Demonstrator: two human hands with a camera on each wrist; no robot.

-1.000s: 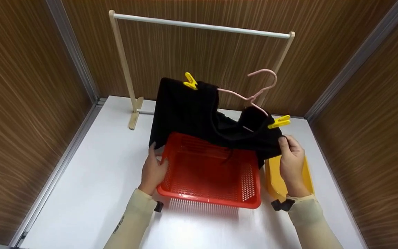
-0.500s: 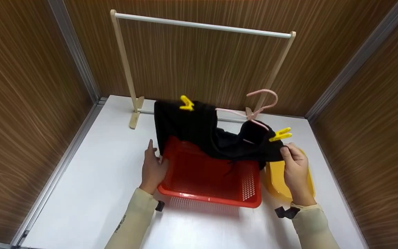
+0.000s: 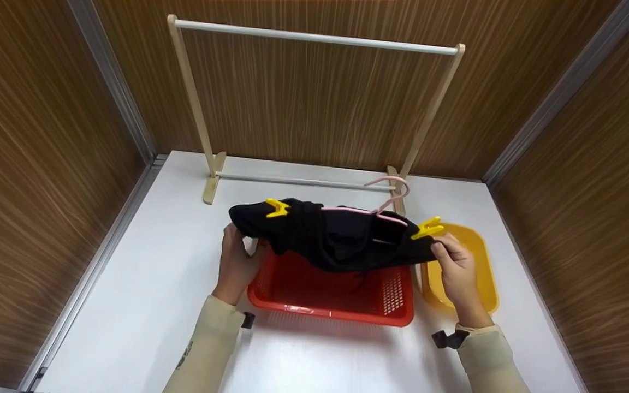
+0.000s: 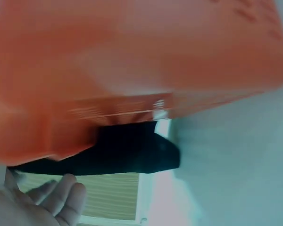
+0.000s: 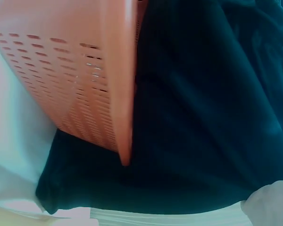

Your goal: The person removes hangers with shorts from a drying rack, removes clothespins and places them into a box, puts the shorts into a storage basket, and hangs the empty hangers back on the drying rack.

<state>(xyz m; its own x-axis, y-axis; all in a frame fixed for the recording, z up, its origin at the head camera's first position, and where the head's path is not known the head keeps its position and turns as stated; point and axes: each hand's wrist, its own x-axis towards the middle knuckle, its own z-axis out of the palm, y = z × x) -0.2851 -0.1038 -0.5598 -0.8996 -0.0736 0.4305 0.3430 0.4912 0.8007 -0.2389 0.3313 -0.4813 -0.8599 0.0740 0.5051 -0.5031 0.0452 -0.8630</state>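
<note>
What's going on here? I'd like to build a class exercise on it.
A person's right hand pinches one end of a black garment with a pink hanger inside and two yellow clothespins on it. The left hand is at the other end, its grip unclear. The garment hides the far part of a red basket; a clothes rack stands behind, the garment not on its bar.

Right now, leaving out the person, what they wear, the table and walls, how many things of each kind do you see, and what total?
Clips: 2
Hanger: 1
Garment: 1
Basket: 1
Tray: 1
Rack: 1
Total: 7
</note>
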